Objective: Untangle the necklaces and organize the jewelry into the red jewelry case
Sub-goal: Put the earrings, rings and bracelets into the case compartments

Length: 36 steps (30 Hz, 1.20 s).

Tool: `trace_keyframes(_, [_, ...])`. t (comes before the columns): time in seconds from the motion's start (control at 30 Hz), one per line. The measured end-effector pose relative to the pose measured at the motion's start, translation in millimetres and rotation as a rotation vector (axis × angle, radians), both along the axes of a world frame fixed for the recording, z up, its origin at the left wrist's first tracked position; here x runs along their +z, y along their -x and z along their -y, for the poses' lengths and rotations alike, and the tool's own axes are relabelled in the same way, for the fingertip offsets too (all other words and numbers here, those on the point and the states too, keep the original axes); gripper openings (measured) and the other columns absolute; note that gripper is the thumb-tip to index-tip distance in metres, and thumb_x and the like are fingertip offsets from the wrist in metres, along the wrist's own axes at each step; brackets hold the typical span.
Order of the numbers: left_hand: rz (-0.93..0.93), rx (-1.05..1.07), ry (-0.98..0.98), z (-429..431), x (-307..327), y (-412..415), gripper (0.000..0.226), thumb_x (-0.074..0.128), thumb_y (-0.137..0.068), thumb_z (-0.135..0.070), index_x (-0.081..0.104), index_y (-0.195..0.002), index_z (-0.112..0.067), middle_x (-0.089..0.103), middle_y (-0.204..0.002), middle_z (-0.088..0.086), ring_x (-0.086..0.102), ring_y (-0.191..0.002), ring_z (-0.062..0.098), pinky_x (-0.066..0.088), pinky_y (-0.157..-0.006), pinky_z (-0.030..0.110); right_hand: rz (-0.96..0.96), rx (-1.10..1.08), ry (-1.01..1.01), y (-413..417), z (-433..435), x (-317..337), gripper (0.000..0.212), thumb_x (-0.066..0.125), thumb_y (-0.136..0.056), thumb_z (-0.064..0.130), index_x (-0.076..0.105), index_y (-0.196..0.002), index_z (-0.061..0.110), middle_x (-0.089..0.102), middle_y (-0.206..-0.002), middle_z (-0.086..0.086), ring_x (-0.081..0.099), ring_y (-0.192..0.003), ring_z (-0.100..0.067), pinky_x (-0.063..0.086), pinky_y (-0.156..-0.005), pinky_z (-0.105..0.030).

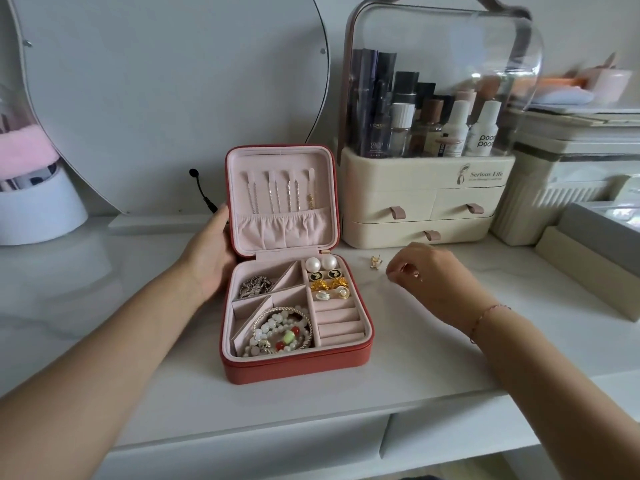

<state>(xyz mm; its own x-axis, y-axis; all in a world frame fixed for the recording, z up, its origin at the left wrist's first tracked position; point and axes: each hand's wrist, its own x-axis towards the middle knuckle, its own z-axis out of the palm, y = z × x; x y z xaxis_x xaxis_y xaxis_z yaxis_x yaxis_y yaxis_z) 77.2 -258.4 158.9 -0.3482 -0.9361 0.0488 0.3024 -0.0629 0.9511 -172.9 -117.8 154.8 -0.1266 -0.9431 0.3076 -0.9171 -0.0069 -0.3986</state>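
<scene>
The red jewelry case (294,365) stands open on the white table, lid upright. Several necklaces (277,197) hang from hooks in the lid. Pearl and gold earrings (327,277) fill the upper right slots, bead bracelets (280,332) lie in the lower left compartment, and a dark metal piece (254,285) sits in the upper left one. My left hand (213,258) holds the case's left side at the hinge. My right hand (429,271) hovers right of the case, fingers curled, pinching a small gold piece (414,271). A small gold earring (375,262) lies on the table between case and hand.
A cream cosmetics organiser (419,202) with drawers and a clear dome stands behind the right hand. A round mirror (166,98) leans behind the case, with a black cable (202,192) beside it. Boxes (588,258) line the right edge. A white cup with pink fluff (34,202) stands far left.
</scene>
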Motion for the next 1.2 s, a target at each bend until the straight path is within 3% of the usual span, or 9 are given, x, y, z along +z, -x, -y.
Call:
trace_keyframes(0.1, [0.005, 0.019, -0.013, 0, 1, -1, 0.035, 0.044, -0.097, -0.046, 0.067, -0.112, -0.025, 0.074, -0.104, -0.002, 0.070, -0.095, 0.015, 0.055, -0.079, 0.029, 0.139, 0.084, 0.112, -25, -14, 10, 0.009, 0.065, -0.085, 0.014, 0.067, -0.081, 0.022, 0.065, -0.069, 0.013, 0.061, -0.066, -0.002, 0.041, -0.062, -0.011])
trace_keyframes(0.2, [-0.010, -0.009, -0.026, 2, 1, -2, 0.042, 0.044, -0.097, -0.045, 0.061, -0.127, -0.021, 0.069, -0.119, 0.002, 0.064, -0.111, 0.019, 0.052, -0.090, 0.032, 0.161, 0.198, 0.190, -52, -24, 16, 0.006, 0.068, -0.084, 0.015, 0.071, -0.084, 0.020, 0.065, -0.073, 0.014, 0.058, -0.071, -0.002, 0.043, -0.064, -0.011])
trace_keyframes(0.33, [-0.057, -0.015, -0.055, -2, 4, 1, 0.043, 0.043, -0.098, -0.041, 0.057, -0.131, -0.018, 0.067, -0.121, 0.006, 0.065, -0.108, 0.019, 0.057, -0.078, 0.026, 0.109, 0.343, 0.237, -72, -27, 14, 0.012, 0.066, -0.083, 0.018, 0.074, -0.090, 0.017, 0.061, -0.076, 0.015, 0.052, -0.069, 0.007, 0.038, -0.065, -0.005])
trace_keyframes(0.47, [-0.065, -0.008, -0.085, -3, 5, 2, 0.041, 0.045, -0.097, -0.042, 0.062, -0.125, -0.018, 0.069, -0.118, 0.007, 0.068, -0.103, 0.019, 0.057, -0.078, 0.027, 0.131, 0.357, 0.217, -75, -27, 7, 0.014, 0.068, -0.082, 0.013, 0.074, -0.094, 0.015, 0.062, -0.078, 0.022, 0.050, -0.071, 0.020, 0.035, -0.067, 0.000])
trace_keyframes(0.53, [-0.067, -0.002, -0.079, -3, 5, 1, 0.040, 0.044, -0.098, -0.041, 0.062, -0.124, -0.017, 0.070, -0.115, 0.006, 0.069, -0.098, 0.016, 0.058, -0.074, 0.025, 0.199, 0.320, 0.184, -74, -27, 8, 0.013, 0.071, -0.082, 0.007, 0.075, -0.090, 0.017, 0.059, -0.069, 0.027, 0.054, -0.065, 0.015, 0.037, -0.062, -0.002])
trace_keyframes(0.63, [-0.059, 0.002, -0.071, -3, 5, 1, 0.037, 0.042, -0.099, -0.040, 0.062, -0.122, -0.018, 0.072, -0.108, 0.002, 0.071, -0.091, 0.013, 0.058, -0.070, 0.023, 0.280, 0.317, 0.086, -73, -27, 14, 0.015, 0.070, -0.082, 0.009, 0.074, -0.084, 0.023, 0.062, -0.063, 0.017, 0.057, -0.060, 0.003, 0.041, -0.058, -0.006])
trace_keyframes(0.77, [-0.025, -0.010, -0.086, -2, 4, -1, 0.044, 0.043, -0.097, -0.044, 0.061, -0.127, -0.017, 0.069, -0.119, 0.005, 0.067, -0.105, 0.018, 0.057, -0.077, 0.025, 0.342, 0.260, 0.108, -68, -23, 16, 0.014, 0.070, -0.082, 0.011, 0.074, -0.082, 0.025, 0.067, -0.066, 0.008, 0.055, -0.060, -0.004, 0.042, -0.058, -0.012])
trace_keyframes(0.93, [-0.012, -0.021, -0.065, -1, 3, -1, 0.043, 0.042, -0.098, -0.044, 0.062, -0.126, -0.018, 0.069, -0.118, 0.004, 0.065, -0.109, 0.019, 0.055, -0.084, 0.028, 0.161, 0.295, 0.172, -77, -12, 19, 0.013, 0.074, -0.079, 0.012, 0.074, -0.090, 0.017, 0.059, -0.076, 0.011, 0.053, -0.070, 0.000, 0.037, -0.064, -0.006])
trace_keyframes(1.2, [-0.053, -0.021, -0.068, -4, 4, 1, 0.038, 0.042, -0.098, -0.041, 0.064, -0.119, -0.018, 0.073, -0.106, 0.002, 0.071, -0.091, 0.013, 0.056, -0.067, 0.021, 0.013, 0.349, 0.140, -89, 0, 17, 0.008, 0.074, -0.077, 0.017, 0.075, -0.085, 0.019, 0.053, -0.082, 0.011, 0.045, -0.067, 0.002, 0.029, -0.070, -0.017])
